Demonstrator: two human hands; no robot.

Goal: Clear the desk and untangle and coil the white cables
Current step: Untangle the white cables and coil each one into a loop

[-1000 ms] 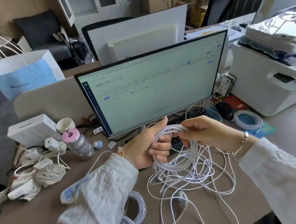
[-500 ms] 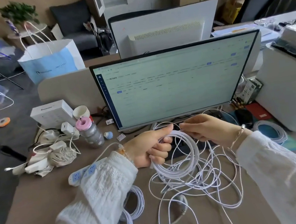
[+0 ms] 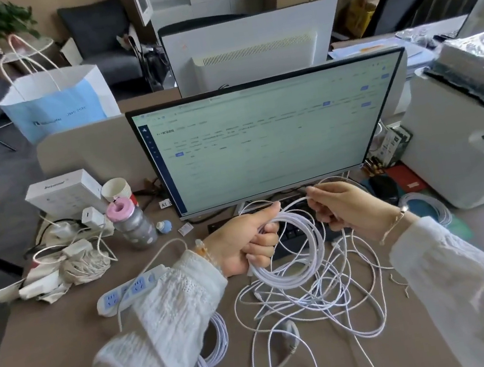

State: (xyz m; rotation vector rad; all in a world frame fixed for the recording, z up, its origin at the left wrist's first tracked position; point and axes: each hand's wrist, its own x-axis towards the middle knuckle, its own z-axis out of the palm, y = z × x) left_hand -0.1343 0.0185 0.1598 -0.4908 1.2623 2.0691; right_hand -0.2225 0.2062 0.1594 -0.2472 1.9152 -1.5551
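My left hand (image 3: pixel 243 242) fisted round a smooth round white cable coil (image 3: pixel 295 257), right hand (image 3: pixel 345 212) pinching its thin strand, perhaps the loose end, limp tangle (image 3: pixel 315 307) below.

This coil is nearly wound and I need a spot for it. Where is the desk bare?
Bare desk lies at the near left, bordered by the power strip and the charger heap. A smaller patch sits between the printer and the right sleeve. The centre is crowded with loose cable.
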